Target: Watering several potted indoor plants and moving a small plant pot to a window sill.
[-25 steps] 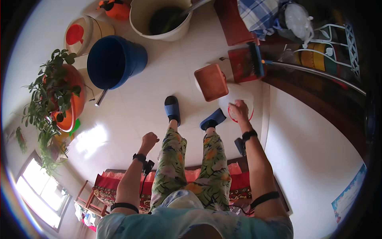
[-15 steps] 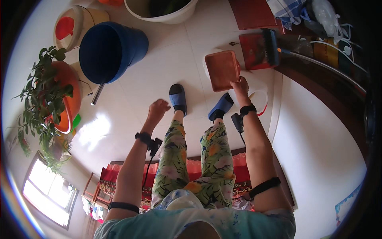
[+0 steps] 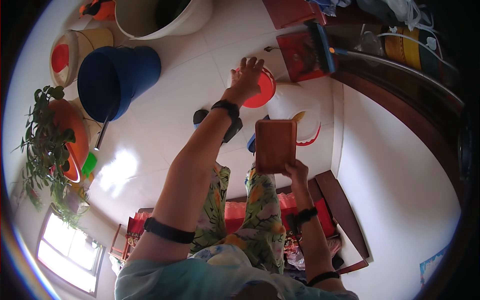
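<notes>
Head view: R hand (image 3: 296, 172) clamped on brown tray (image 3: 276, 146) by its near R corner, tray held up in front of the legs; can't tell if inside or underside shows. L hand (image 3: 244, 82) reaches fwd over a round red dish or lid (image 3: 263, 92) w/ pale edge, fingers spread apart; contact w/ it unclear. White bucket (image 3: 284, 99) just R of that, tan patch (image 3: 299, 117) showing at its mouth, red handle (image 3: 311, 142) hanging round near side. Far L, blue bucket (image 3: 142, 65): inside too dark to read, metal rod (image 3: 103, 134) at its rim. Behind it, cream bucket (image 3: 97, 39) w/ red piece (image 3: 60, 58) on its pale top. Top edge, big pale tub (image 3: 195, 20) w/ dark stuff (image 3: 169, 10) in it, partly cut off. L side, orange pot (image 3: 64, 112) w/ leafy green plant (image 3: 35, 131) spilling over. Upper R, red dustpan (image 3: 293, 57) w/ broom head (image 3: 322, 47) on it.
</notes>
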A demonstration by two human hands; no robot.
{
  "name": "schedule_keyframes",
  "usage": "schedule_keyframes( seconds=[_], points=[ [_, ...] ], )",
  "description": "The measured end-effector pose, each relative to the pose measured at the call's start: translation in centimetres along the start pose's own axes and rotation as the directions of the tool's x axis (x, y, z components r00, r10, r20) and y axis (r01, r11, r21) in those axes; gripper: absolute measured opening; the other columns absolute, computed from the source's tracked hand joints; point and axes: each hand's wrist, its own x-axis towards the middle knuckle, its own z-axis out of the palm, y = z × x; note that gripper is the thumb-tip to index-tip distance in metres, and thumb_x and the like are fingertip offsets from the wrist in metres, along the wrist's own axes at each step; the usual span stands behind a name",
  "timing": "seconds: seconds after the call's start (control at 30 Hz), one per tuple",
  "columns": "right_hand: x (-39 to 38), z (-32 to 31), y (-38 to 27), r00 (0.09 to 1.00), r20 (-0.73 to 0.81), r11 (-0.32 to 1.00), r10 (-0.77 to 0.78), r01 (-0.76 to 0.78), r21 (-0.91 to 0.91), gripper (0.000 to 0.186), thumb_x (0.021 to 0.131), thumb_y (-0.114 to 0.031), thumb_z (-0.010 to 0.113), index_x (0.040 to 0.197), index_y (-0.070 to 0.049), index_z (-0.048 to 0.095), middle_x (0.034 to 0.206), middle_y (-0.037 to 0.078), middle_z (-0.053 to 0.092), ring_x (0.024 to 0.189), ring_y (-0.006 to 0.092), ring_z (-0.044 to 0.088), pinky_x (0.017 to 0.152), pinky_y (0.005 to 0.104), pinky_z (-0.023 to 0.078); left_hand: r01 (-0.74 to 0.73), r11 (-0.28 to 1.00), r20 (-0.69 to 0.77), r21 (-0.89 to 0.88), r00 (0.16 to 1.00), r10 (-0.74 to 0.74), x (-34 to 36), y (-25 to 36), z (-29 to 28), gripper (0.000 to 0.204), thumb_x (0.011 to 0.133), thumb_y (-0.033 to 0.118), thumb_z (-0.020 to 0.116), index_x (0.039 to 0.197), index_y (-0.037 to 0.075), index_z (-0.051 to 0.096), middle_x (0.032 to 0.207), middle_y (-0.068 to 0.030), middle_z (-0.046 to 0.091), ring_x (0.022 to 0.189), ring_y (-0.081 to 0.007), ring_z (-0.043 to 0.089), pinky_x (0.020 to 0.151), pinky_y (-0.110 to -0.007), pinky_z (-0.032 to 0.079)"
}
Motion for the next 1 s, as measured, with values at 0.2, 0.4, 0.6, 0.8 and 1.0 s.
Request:
schedule_keyframes(
  seconds=[0.2,0.4,0.6,0.8,1.0],
  points=[
    [-1.7,-0.9,2.1,0.996,-0.017,0.991,0.084,-0.081,0.111,0.017,0.076,-0.008,0.059,0.090,0.003,0.061,0.079,0.003,0.059,0.066,0.0117,0.056,0.060,0.0261,0.050,-0.070,0.947,0.013,0.313,0.997,0.070,-0.6,-2.5,3.7,0.072,0.051,0.011,0.080,0.115,0.008,0.047,0.114,-0.0125,0.046,0.113,-0.0324,0.042,0.080,-0.052,0.043],
    [-2.1,0.4,0.9,0.996,-0.022,0.996,0.081,-0.081,0.038,0.017,0.075,-0.006,0.060,0.091,0.001,0.061,0.080,0.003,0.059,0.066,0.0119,0.057,0.057,0.0253,0.050,0.100,0.995,0.099,0.016,0.990,-0.101,-8.1,-3.1,1.1,0.058,0.051,0.009,0.081,0.098,0.005,0.046,0.099,-0.0162,0.051,0.094,-0.0373,0.053,0.074,-0.047,0.046],
    [-4.2,3.2,-1.9,1.000,-0.004,0.997,0.018,-0.018,-0.076,0.015,0.075,-0.004,0.059,0.089,0.001,0.061,0.079,0.004,0.060,0.062,0.0134,0.058,0.052,0.0252,0.050,0.255,0.964,-0.054,-0.068,0.964,-0.259,-17.4,-5.4,-3.4,0.050,0.054,0.008,0.078,0.093,0.004,0.047,0.096,-0.0160,0.049,0.094,-0.0365,0.050,0.073,-0.045,0.047],
    [-8.2,3.7,-4.2,0.998,0.040,0.964,-0.042,0.051,-0.261,0.015,0.076,-0.010,0.060,0.090,-0.005,0.058,0.080,0.004,0.060,0.064,0.0163,0.061,0.056,0.0273,0.052,0.323,0.942,-0.133,-0.090,0.934,-0.333,-28.1,-7.7,-8.7,0.036,0.059,0.005,0.070,0.090,0.005,0.051,0.095,-0.0125,0.049,0.092,-0.0319,0.051,0.072,-0.043,0.045],
    [-11.4,5.6,-6.1,0.994,0.101,0.953,-0.046,0.074,-0.294,0.011,0.076,-0.008,0.059,0.086,-0.005,0.057,0.073,0.003,0.059,0.061,0.0154,0.059,0.056,0.0277,0.051,0.378,0.903,-0.271,-0.205,0.865,-0.423,-38.3,-9.4,-13.2,0.036,0.055,0.006,0.072,0.085,0.005,0.052,0.092,-0.0127,0.050,0.091,-0.0333,0.050,0.070,-0.044,0.046]
  ],
)
